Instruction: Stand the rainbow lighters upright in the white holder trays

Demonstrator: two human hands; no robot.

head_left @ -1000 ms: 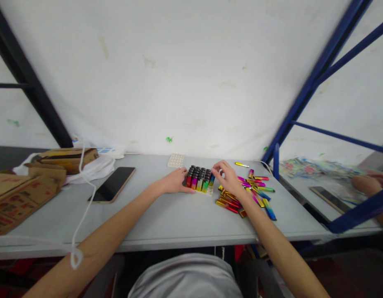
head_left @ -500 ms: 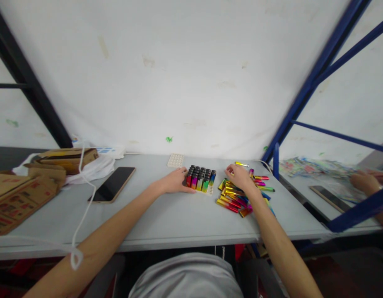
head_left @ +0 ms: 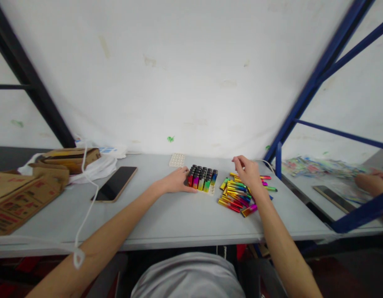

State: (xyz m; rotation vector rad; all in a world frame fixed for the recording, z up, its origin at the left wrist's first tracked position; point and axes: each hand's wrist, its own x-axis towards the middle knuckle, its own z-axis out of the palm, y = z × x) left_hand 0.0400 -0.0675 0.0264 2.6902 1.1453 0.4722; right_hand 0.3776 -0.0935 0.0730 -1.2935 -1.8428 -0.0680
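Several black-topped lighters (head_left: 206, 185) with shiny multicoloured bodies stand upright in rows in a pale perforated tray (head_left: 211, 191). My left hand (head_left: 177, 181) is closed around the left side of this group, thumb at the front corner and fingers behind. Over the back of a loose pile of shiny coloured lighters (head_left: 234, 195) is my right hand (head_left: 247, 169), its fingers bent together. Whatever those fingers hold, if anything, is hidden. The pile lies to the right of the tray, with pieces pointing various ways.
Behind the tray lies another pale perforated tray (head_left: 177, 159). A phone (head_left: 115, 184) and cardboard boxes (head_left: 30, 194) are at left, with a white cable (head_left: 85, 215) hanging in front. A blue frame (head_left: 290, 120) stands at right; beyond it another person's hand (head_left: 369, 184) works.
My right hand has lifted slightly and moved right and back over the pile, its fingers drawing together. The yellow lighter behind the pile no longer shows. My left hand stays at the tray.
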